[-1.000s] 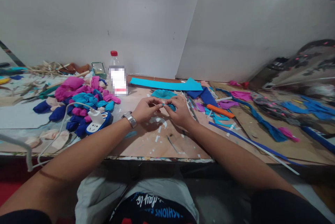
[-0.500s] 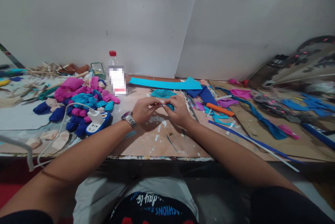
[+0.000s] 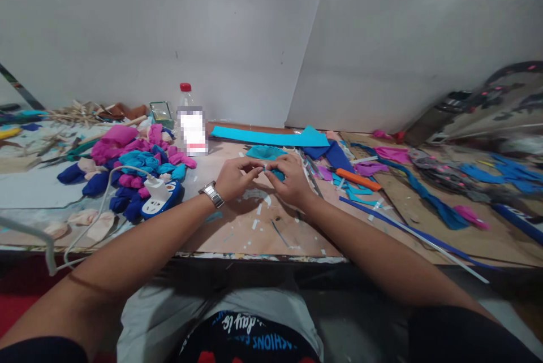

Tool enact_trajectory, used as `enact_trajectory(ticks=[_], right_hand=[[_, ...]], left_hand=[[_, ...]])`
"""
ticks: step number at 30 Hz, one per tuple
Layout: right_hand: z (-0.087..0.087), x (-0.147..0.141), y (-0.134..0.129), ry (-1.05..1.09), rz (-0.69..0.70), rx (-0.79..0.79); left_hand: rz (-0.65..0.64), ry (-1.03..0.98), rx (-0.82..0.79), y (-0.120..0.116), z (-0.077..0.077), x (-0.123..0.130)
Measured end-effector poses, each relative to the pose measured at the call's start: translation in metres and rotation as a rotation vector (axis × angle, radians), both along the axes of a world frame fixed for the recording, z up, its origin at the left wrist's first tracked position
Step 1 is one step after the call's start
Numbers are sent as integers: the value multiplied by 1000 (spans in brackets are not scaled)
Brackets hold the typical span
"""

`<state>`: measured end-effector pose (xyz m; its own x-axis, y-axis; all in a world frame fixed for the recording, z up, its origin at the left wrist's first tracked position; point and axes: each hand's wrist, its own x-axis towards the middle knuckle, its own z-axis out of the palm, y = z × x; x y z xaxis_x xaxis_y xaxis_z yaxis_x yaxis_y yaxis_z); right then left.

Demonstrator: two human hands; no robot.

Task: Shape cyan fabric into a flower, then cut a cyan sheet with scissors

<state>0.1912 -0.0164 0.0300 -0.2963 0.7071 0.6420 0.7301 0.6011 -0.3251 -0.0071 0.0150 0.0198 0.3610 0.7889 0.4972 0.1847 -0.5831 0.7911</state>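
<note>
Mid-frame, the left hand (image 3: 236, 180) and right hand (image 3: 291, 183) pinch a teal piece (image 3: 278, 174), grip narrow; any next move wants steadiness

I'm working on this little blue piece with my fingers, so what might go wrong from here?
The small blue piece is pinched between your left hand and right hand, largely hidden by fingers, so it could slip or twist unnoticed.

Your left forearm lies close to the white cord; swinging it sideways may snag the cord and tug the power strip.

The white stick sticks out past the table edge, so your right arm might knock it off.
</note>
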Motion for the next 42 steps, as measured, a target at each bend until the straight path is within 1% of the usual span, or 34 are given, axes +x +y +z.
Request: enact_trajectory(ticks=[5, 9, 13, 16, 20, 24, 27, 30, 33, 36, 38, 42], right_hand=[[0, -1, 0, -7, 8, 24], [0, 0, 1, -13, -1, 17], [-1, 1, 2, -22, -8, 46], [-2, 2, 2, -38, -1, 60], [0, 2, 2, -81, -9, 30], [2, 1, 0, -111, -19, 24], [2, 1, 0, -93, -28, 21], [0, 1, 0, -68, -45, 2], [-1, 2, 1, -56, -56, 4], [-3, 2, 2, -41, -58, 8], [-4, 2, 3, -32, -64, 3], [-4, 2, 3, -12, -71, 5]], left_hand=[[-74, -75, -139, 0, -2, 3], [-79, -99, -203, 2, -2, 4], [-94, -159, -285, 3, 0, 6], [-108, -154, -339, 4, -1, 6], [-151, -108, -389, 6, -5, 6], [-132, -65, -340, 7, -6, 5], [-107, -41, -264, 7, -5, 3], [-49, 25, -130, 6, -4, 1], [19, 111, 55, 4, -2, -1], [55, 173, 201, 2, 1, -2], [69, 175, 238, 1, 2, -2], [71, 155, 246, 0, 1, -3]])
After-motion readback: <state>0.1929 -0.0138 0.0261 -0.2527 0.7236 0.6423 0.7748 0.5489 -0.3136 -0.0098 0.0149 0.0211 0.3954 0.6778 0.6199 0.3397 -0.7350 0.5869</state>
